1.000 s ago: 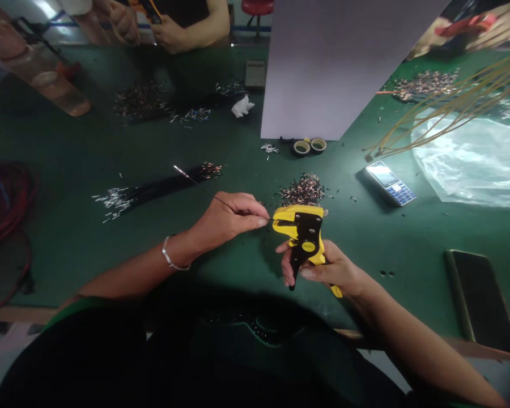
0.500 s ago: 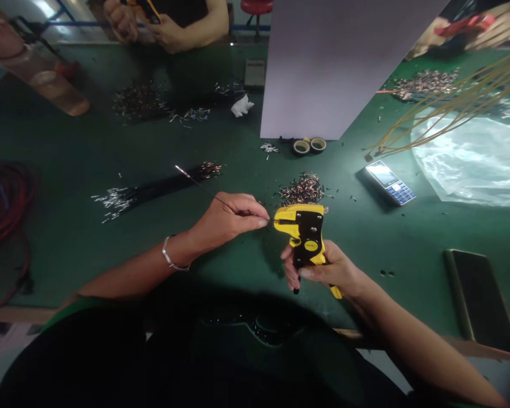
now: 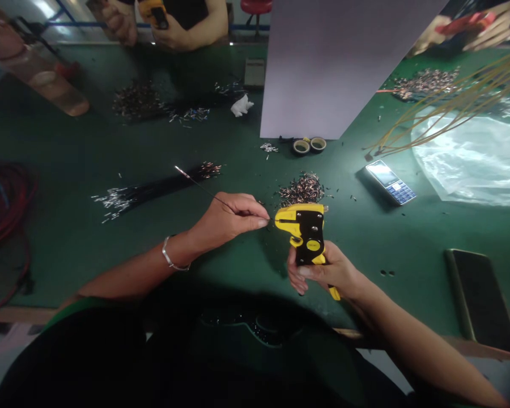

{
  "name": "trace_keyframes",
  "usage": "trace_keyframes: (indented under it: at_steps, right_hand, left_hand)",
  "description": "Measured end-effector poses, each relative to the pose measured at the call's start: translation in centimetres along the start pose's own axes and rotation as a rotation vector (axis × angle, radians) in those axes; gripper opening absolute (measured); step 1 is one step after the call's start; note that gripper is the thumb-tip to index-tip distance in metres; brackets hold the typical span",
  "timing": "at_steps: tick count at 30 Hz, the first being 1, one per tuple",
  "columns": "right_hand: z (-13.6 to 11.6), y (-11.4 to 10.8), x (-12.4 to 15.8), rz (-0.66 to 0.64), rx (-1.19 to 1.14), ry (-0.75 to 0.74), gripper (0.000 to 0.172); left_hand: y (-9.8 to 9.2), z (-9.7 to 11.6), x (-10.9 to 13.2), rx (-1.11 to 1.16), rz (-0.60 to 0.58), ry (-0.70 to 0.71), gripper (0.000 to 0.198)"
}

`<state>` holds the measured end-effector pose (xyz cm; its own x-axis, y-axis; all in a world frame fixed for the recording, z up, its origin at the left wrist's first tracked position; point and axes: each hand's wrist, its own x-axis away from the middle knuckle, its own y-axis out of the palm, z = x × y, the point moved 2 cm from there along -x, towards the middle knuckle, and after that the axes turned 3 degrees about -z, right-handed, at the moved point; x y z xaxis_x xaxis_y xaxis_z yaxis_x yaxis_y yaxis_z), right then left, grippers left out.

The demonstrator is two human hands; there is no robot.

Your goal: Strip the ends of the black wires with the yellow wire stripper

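Note:
Between thumb and fingers my left hand (image 3: 238, 218) pinches a thin black wire (image 3: 202, 187). One end of the wire, with a pale tip, sticks out behind the hand to the upper left. Its other end points at the jaws of a yellow and black wire stripper (image 3: 310, 232); I cannot tell whether it is inside them. My right hand (image 3: 323, 269) is wrapped round the stripper's handles. Just beyond the tool lies a heap of short black and copper clippings (image 3: 301, 188). A bundle of black wires (image 3: 161, 184) with silvery and copper ends lies left of my left hand.
A white panel (image 3: 323, 68) stands upright ahead, with two tape rolls (image 3: 309, 145) at its foot. To the right are a keypad phone (image 3: 391, 181), a smartphone (image 3: 480, 300) and a plastic bag (image 3: 471, 158). Red cables (image 3: 4, 204) lie left. Co-workers' hands (image 3: 170, 31) hold tools across the table.
The wire stripper has shifted slightly right, and my right fingers have closed further round its handles. My left hand stays in place. A co-worker's hands opposite have moved apart.

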<state>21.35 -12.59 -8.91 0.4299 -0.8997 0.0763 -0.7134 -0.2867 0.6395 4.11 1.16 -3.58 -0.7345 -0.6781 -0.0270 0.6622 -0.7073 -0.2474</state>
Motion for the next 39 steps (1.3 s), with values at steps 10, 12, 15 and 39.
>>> trace_keyframes:
  at_steps: [10,12,15,39]
  right_hand:
    - [0.1,0.3,0.0,0.042,0.026,0.013,0.019]
    - [0.3,0.3,0.0,0.059,0.046,0.022,0.020]
    - [0.5,0.2,0.0,0.091,0.071,0.027,0.023]
    - [0.9,-0.7,-0.4,0.150,0.092,0.034,0.022]
  left_hand:
    - [0.0,0.0,-0.2,-0.058,0.003,-0.002,0.003]
    - [-0.1,-0.1,-0.3,-0.070,0.006,0.002,0.004]
    - [-0.1,-0.5,-0.5,-0.096,0.008,0.014,0.005]
    - [0.0,-1.3,-0.8,-0.089,0.007,-0.056,0.005]
